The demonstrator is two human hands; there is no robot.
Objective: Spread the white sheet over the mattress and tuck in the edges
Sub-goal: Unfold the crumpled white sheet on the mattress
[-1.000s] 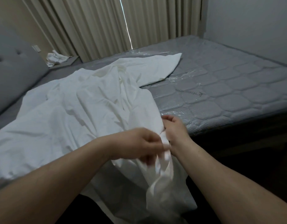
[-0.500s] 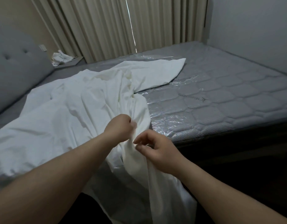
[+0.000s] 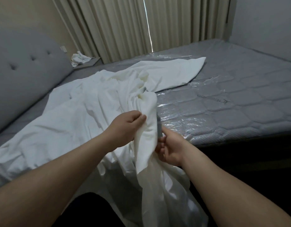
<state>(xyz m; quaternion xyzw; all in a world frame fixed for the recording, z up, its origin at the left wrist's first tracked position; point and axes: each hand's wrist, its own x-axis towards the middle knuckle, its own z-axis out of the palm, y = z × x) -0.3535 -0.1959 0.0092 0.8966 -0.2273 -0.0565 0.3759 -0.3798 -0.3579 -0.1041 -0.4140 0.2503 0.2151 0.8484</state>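
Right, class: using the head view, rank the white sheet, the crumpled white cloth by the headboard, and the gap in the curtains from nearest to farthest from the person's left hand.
1. White sheet: gripped in the left hand.
2. Crumpled white cloth: far left, on a ledge beside the headboard.
3. Curtain gap: behind the mattress, upper centre.

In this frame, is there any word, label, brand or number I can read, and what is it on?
Nothing legible.
One dark printed mark on the mattress top under its plastic wrap: probably a brand, seen upside down, too blurred to read.
No text on the sheet, curtains or headboard.
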